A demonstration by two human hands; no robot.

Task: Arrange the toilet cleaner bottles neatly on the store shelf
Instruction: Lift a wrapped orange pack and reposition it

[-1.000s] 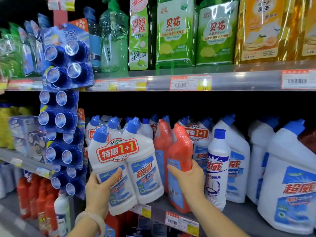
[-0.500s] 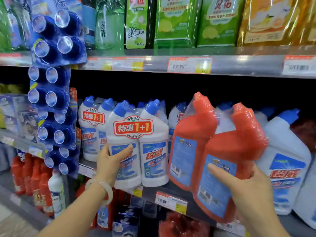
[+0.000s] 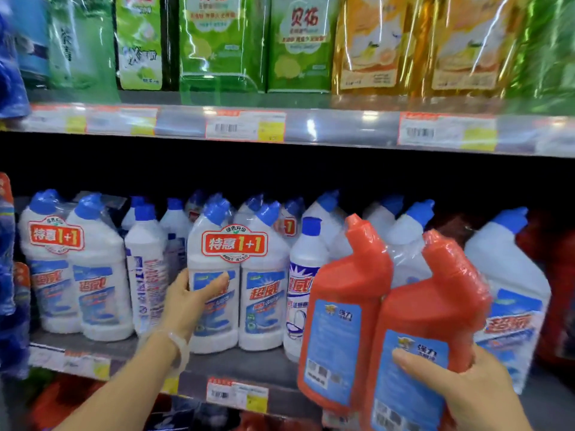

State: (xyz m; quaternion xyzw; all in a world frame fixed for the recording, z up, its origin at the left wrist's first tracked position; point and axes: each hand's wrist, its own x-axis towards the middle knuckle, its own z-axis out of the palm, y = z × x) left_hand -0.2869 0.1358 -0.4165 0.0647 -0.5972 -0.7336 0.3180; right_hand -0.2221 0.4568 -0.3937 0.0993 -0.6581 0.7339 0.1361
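Red twin-pack [image 3: 395, 325]: upright, held clear in front of the shelf [image 3: 249, 365], right hand [image 3: 460, 390] fingers wrapped round its base. White twin-pack [image 3: 238, 281]: standing on shelf, left hand [image 3: 189, 303] fingers clasping its left side. No open slot visible; right hand nearer.

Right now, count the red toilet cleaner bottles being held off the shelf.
2. Both are shrink-wrapped into one red twin pack held by the right hand: one bottle on its left side, one on its right. Blurred red shapes at the far right may be more, but those sit on the shelf.
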